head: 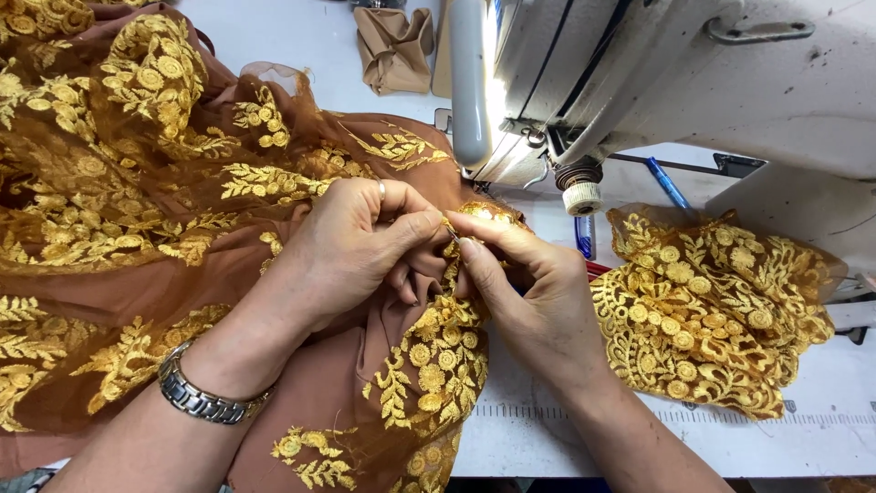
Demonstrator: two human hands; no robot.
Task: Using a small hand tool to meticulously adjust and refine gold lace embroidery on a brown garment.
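Observation:
A brown sheer fabric with gold floral embroidery spreads over the left half of the sewing table. My left hand, with a ring and a metal wristwatch, pinches an embroidered edge of this fabric near the middle. My right hand meets it from the right, thumb and forefinger pinched on the same edge, right in front of the sewing machine's head. Both sets of fingertips touch at the fabric's gold border.
A separate piece of gold embroidered fabric lies on the white table to the right, under the machine's arm. A folded tan cloth sits at the back. A blue pen lies behind the machine.

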